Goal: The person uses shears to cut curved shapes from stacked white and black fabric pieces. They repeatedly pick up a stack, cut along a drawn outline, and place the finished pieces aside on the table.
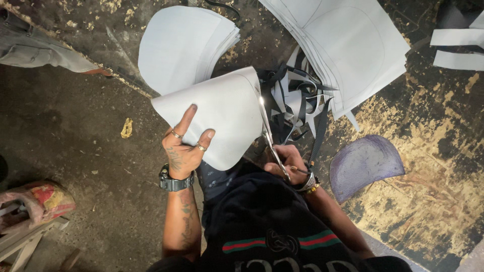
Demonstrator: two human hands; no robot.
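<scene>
Currently left hand [182, 153] fingers gripping pale grey dome-shaped sheet stack [222, 113]; right hand [286, 160] working steel scissors [268, 136]. Cut pile [184, 45] far-left; uncut marked sheets [348, 45] remaining far-right.

Stack of pale grey sheets [222, 113], curved-edged, held tilted; steel scissors [269, 138] along its right edge.

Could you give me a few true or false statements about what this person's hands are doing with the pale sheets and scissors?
1. The left hand holds a stack of pale sheets. True.
2. The right hand is empty. False: it holds scissors.
3. The scissors are at the stack's right edge. True.
4. The purple curved piece lies in the left hand. False: it lies on the work surface, right of the hands.
</scene>
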